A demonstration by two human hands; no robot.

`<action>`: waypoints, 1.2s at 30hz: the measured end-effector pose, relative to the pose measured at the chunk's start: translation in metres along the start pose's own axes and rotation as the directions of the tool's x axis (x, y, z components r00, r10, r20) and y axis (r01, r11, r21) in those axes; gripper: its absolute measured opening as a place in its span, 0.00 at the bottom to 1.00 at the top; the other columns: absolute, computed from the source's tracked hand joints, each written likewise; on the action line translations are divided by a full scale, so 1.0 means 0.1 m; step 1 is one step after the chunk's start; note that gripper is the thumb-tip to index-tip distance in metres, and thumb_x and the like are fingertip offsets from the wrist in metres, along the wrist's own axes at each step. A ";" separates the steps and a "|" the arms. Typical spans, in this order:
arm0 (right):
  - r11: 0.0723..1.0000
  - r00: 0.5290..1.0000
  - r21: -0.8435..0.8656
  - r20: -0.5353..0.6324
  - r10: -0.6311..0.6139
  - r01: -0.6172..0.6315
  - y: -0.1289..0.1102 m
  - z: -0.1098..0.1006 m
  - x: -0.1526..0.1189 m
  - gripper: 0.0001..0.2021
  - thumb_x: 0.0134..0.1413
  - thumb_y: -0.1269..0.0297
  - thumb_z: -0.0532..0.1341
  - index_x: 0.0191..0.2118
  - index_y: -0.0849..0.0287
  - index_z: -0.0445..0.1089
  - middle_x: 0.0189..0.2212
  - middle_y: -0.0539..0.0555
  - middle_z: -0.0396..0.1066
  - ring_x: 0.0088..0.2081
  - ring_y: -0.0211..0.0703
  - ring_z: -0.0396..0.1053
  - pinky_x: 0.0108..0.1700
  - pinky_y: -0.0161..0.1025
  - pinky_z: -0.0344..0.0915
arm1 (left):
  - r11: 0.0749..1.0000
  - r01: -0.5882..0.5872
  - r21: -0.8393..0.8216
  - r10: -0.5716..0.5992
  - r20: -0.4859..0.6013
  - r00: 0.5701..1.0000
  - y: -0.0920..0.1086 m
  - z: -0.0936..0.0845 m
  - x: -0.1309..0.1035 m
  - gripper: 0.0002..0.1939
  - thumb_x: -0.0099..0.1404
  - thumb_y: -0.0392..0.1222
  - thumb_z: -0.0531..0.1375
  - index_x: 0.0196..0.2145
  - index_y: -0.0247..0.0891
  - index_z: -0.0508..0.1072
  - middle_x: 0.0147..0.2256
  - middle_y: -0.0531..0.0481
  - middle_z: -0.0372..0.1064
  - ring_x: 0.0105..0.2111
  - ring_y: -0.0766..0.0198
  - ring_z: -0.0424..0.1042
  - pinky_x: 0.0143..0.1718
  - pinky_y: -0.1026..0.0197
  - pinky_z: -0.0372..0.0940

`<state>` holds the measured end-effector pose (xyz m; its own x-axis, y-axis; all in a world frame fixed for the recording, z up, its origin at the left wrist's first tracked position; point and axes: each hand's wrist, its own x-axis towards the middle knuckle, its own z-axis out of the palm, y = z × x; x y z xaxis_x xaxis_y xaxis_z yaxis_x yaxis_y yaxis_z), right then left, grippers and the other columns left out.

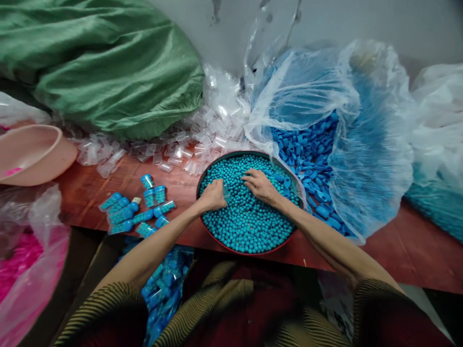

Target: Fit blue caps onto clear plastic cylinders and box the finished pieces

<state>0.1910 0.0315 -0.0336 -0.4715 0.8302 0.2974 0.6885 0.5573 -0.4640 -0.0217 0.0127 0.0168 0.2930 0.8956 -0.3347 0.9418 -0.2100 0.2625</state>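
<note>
Fingers of the left hand (pixel 213 195) pinch a small clear container (pixel 226 193), its transparent wall showing just beside them, over the round basin (pixel 249 250). The right hand's (pixel 263 188) fingers, slightly parted, touch the turquoise beads (pixel 246 226) filling it; blue caps (pixel 286 183) lie on top. Capped, bead-filled containers (pixel 159 194) lie left on the worktop (pixel 184 233); a plastic bag (pixel 376 159) holds more caps.

At the center of the frame, the left hand (pixel 213 195) grips a clear container (pixel 226 193) over a round tray (pixel 249 251) of blue beads (pixel 246 226); the right hand (pixel 263 187) touches the beads. Filled containers (pixel 123 214) lie left of the tray, blue caps (pixel 307 144) to its upper right.
</note>
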 end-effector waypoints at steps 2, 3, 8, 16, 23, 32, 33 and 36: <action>0.998 1.000 0.064 -0.012 0.011 -0.010 0.15 0.00 0.13 0.14 0.60 0.61 0.52 0.46 0.54 0.72 0.48 0.57 0.68 0.53 0.48 0.62 0.57 0.50 0.57 | 1.000 0.004 0.017 -0.005 0.044 0.999 0.01 -0.05 0.02 0.30 0.47 0.40 0.61 0.48 0.32 0.59 0.50 0.35 0.61 0.49 0.44 0.66 0.46 0.52 0.63; 0.996 1.000 0.083 -0.015 0.017 -0.016 0.22 0.00 0.19 0.14 0.60 0.61 0.52 0.45 0.54 0.73 0.47 0.56 0.68 0.52 0.47 0.64 0.57 0.49 0.58 | 1.000 0.001 0.022 -0.002 0.070 0.998 0.02 -0.08 0.03 0.31 0.47 0.40 0.62 0.48 0.32 0.59 0.50 0.35 0.61 0.49 0.44 0.67 0.46 0.52 0.64; 0.992 0.996 0.098 -0.032 0.082 -0.078 0.48 0.01 0.33 0.13 0.56 0.62 0.56 0.41 0.57 0.75 0.46 0.57 0.70 0.50 0.47 0.65 0.56 0.47 0.60 | 0.998 -0.036 0.055 0.028 0.150 0.988 0.01 -0.14 0.02 0.30 0.46 0.39 0.62 0.48 0.32 0.59 0.50 0.35 0.62 0.48 0.45 0.67 0.46 0.53 0.64; 0.961 0.954 0.218 -0.207 0.215 -0.169 0.51 0.02 0.30 0.14 0.55 0.58 0.55 0.27 0.58 0.73 0.31 0.55 0.72 0.36 0.43 0.69 0.45 0.39 0.65 | 0.995 0.025 0.092 -0.031 0.070 0.997 0.04 0.04 -0.02 0.25 0.48 0.36 0.59 0.45 0.31 0.60 0.48 0.32 0.62 0.47 0.41 0.67 0.44 0.48 0.64; 0.884 0.863 0.344 -0.282 0.420 -0.317 0.34 0.09 0.21 0.18 0.56 0.52 0.53 0.22 0.57 0.68 0.26 0.52 0.71 0.32 0.41 0.68 0.41 0.38 0.64 | 0.998 0.033 0.049 -0.035 0.031 0.999 0.11 0.13 0.08 0.25 0.47 0.33 0.58 0.45 0.32 0.60 0.49 0.32 0.60 0.48 0.40 0.64 0.47 0.45 0.62; 0.729 0.799 0.576 -0.203 0.566 -0.369 0.01 0.27 0.21 0.22 0.56 0.47 0.51 0.28 0.57 0.72 0.32 0.54 0.75 0.40 0.45 0.70 0.49 0.43 0.63 | 0.998 0.038 -0.040 -0.039 -0.033 0.999 0.29 0.18 0.14 0.28 0.47 0.32 0.58 0.48 0.31 0.59 0.49 0.33 0.60 0.49 0.42 0.63 0.48 0.47 0.61; 0.681 0.777 0.618 -0.173 0.606 -0.394 -0.02 0.30 0.23 0.23 0.56 0.45 0.50 0.28 0.57 0.73 0.32 0.54 0.75 0.41 0.46 0.70 0.50 0.43 0.63 | 0.997 0.042 -0.069 -0.045 -0.055 0.997 0.32 0.19 0.15 0.29 0.47 0.32 0.58 0.49 0.31 0.59 0.49 0.33 0.60 0.49 0.42 0.62 0.48 0.47 0.61; 0.559 0.703 0.706 -0.121 0.701 -0.436 -0.06 0.39 0.26 0.26 0.55 0.42 0.48 0.29 0.58 0.73 0.31 0.54 0.76 0.41 0.47 0.70 0.49 0.44 0.64 | 0.981 0.045 -0.191 -0.072 -0.135 0.988 0.41 0.27 0.21 0.31 0.48 0.33 0.58 0.51 0.32 0.57 0.50 0.34 0.60 0.51 0.43 0.62 0.50 0.46 0.60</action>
<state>0.1532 0.0486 -0.0553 0.2180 0.9758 -0.0151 0.2014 -0.0602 -0.9777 0.0272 0.0122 -0.0035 0.1997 0.9530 -0.2277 0.9054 -0.0906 0.4148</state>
